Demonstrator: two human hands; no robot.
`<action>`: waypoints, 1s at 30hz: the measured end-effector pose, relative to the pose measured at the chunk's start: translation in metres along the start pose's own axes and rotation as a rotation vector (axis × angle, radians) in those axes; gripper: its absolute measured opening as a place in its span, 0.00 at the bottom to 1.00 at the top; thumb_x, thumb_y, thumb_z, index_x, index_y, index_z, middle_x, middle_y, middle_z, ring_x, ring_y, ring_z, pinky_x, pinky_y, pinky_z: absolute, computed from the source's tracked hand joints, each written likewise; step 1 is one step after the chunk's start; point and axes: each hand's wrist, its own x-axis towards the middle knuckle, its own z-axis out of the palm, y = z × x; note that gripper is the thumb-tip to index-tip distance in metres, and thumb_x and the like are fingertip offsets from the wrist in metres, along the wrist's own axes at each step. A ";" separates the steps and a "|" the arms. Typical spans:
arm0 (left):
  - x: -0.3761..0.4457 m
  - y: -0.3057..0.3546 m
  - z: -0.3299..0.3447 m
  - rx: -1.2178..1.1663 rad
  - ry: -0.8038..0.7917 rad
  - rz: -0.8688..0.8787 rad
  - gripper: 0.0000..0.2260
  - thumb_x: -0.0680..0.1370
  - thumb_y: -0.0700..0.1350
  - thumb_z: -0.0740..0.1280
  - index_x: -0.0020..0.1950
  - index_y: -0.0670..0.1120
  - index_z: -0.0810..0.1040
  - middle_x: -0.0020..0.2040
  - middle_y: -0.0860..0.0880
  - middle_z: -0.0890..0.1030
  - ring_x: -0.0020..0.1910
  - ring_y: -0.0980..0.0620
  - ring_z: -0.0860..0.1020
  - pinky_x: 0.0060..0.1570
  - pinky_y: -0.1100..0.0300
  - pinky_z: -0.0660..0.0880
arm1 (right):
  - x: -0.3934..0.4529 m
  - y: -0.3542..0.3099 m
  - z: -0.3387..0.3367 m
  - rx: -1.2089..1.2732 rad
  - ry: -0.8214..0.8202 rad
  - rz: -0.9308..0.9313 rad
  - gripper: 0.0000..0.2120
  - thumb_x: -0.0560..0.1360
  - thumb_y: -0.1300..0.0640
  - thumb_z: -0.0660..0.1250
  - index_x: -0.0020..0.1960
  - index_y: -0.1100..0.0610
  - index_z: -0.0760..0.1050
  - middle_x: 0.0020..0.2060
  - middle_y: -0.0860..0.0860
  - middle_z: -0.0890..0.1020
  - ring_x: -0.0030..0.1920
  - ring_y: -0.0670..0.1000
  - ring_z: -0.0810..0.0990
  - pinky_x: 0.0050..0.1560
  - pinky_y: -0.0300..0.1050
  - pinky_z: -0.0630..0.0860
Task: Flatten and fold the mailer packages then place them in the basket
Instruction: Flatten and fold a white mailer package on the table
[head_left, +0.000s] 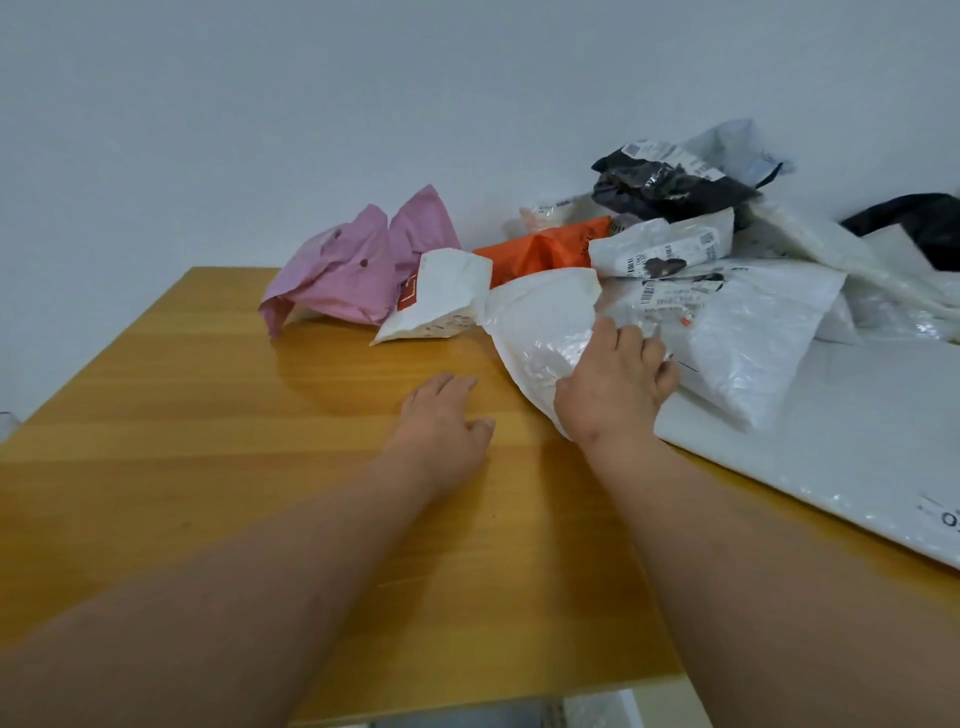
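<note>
The crinkly white plastic mailer bag (540, 332) lies on the yellow wooden table (208, 415), at the near edge of the pile of bags; its long side runs from far away down toward the person, leaning a bit to the right; the right hand (618, 384) is on it, fingers curled onto the plastic, seeming to grab it; the left hand (447, 421) rests loose on the bare wood just beside it, to its left, holding nothing; so the right hand is nearer and could pull the bag toward the open wood; no basket can be seen.
</note>
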 end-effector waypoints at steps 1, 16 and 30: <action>-0.002 -0.001 0.000 -0.016 0.002 0.001 0.27 0.82 0.53 0.61 0.79 0.51 0.57 0.79 0.48 0.56 0.78 0.48 0.53 0.76 0.52 0.52 | -0.003 0.002 -0.001 0.002 0.012 -0.009 0.29 0.71 0.56 0.67 0.71 0.54 0.63 0.63 0.53 0.69 0.65 0.58 0.63 0.68 0.57 0.56; -0.067 0.010 -0.029 -0.296 0.169 -0.148 0.24 0.80 0.52 0.63 0.75 0.50 0.63 0.61 0.47 0.76 0.54 0.47 0.77 0.56 0.50 0.77 | -0.074 0.035 -0.062 0.167 0.144 0.057 0.14 0.71 0.62 0.63 0.55 0.51 0.72 0.56 0.51 0.73 0.59 0.56 0.64 0.60 0.53 0.56; -0.130 -0.016 -0.065 -0.895 0.194 -0.137 0.28 0.69 0.65 0.72 0.66 0.57 0.75 0.60 0.50 0.78 0.57 0.49 0.78 0.61 0.47 0.75 | -0.152 0.018 -0.080 -0.014 0.039 -0.448 0.17 0.64 0.64 0.64 0.47 0.45 0.68 0.62 0.50 0.66 0.61 0.56 0.60 0.64 0.56 0.51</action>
